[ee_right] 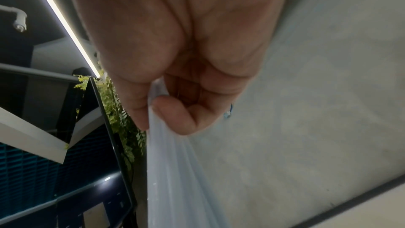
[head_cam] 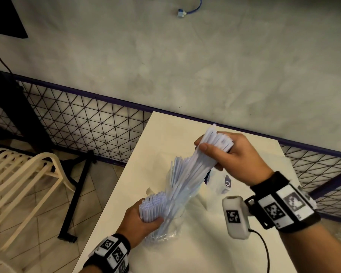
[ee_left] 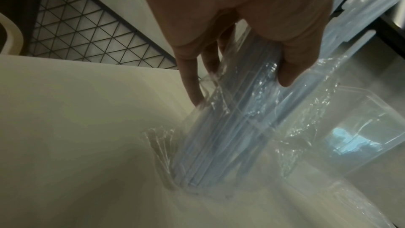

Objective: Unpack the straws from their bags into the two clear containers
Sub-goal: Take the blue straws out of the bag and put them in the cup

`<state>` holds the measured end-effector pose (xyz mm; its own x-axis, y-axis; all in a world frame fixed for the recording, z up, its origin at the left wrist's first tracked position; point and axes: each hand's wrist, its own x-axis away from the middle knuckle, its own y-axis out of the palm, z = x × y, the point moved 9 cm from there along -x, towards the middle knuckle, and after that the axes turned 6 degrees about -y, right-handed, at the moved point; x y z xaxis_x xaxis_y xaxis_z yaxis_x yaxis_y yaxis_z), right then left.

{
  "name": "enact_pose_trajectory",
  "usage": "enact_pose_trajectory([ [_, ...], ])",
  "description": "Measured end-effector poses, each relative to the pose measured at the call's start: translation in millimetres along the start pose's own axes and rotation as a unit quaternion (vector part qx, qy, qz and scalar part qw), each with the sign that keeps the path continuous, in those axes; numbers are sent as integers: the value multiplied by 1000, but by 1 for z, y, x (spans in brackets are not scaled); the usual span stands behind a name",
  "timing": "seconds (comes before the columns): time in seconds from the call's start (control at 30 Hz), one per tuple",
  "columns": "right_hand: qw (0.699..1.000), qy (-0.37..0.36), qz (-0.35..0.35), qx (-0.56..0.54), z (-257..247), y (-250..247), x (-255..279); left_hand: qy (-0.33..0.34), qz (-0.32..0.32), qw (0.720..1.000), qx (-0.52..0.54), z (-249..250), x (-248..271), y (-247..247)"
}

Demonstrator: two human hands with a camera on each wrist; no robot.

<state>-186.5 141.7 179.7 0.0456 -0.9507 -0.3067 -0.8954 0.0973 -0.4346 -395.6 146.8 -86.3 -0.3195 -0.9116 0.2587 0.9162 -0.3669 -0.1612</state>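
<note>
Now the right hand (head_cam: 238, 156) has its fingers and thumb wrapped round a thick bundle of pale straws (head_cam: 187, 174), lifted high and slanting down into a clear container (head_cam: 176, 219) on the cream table (head_cam: 205, 253). The left hand (head_cam: 138, 219) is curled round a second bunch (head_cam: 152, 205), whose lower ends sit in a crinkled clear bag (ee_left: 157, 145) standing on the tabletop just beside the container. This looks like the transfer step, mid-way. Next, I'd judge, the raised bundle must be steered upright so it drops in cleanly. A printed bag (head_cam: 225, 183) lies beyond.
</note>
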Motion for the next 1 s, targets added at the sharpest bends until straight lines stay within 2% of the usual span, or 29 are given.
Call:
enact_pose_trajectory([
  [0.17, 999, -19, 49, 13, -7, -30, -16, -5, -1, 1000, 6, -3, -1, 0],
  [0.53, 996, 54, 63, 25, 79, -7, -15, -7, 10, 1000, -11, 4, 2, -1],
  [0.77, 991, 71, 114, 26, 94, -20, -12, -12, 11, 1000, -22, 4, 1, -3],
  [1.0, 987, 93, 80, 106, 114, -2, -6, -11, 8, 1000, -26, 9, 1, 0],
])
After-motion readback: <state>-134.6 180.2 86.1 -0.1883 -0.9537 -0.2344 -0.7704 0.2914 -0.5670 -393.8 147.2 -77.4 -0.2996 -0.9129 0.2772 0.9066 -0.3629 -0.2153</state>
